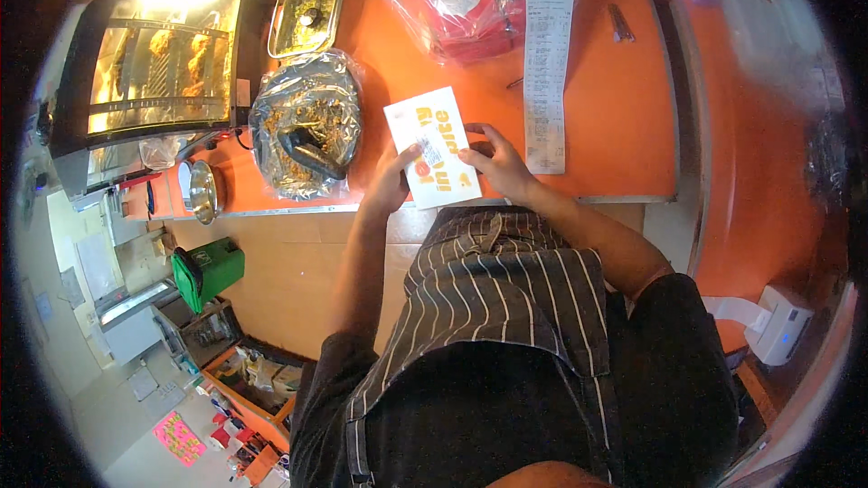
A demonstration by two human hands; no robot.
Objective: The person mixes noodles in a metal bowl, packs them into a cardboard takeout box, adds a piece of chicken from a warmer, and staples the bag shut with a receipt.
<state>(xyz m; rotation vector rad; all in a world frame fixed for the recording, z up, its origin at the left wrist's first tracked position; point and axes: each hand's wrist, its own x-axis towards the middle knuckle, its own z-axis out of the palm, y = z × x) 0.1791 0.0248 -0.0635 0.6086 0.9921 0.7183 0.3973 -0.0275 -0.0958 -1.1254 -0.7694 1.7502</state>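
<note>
Left hand and right hand pinch opposite sides of 1 white, yellow-printed, rectangular paper card. Paired grip likely keeps it flat.

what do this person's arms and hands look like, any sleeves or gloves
The left hand and right hand wear no gloves, and the forearms are bare below short black sleeves. The apron is dark with pale stripes.

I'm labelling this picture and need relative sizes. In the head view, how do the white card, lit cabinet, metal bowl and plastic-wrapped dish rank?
Largest to smallest, by apparent size only:
1. lit cabinet
2. plastic-wrapped dish
3. white card
4. metal bowl
</note>
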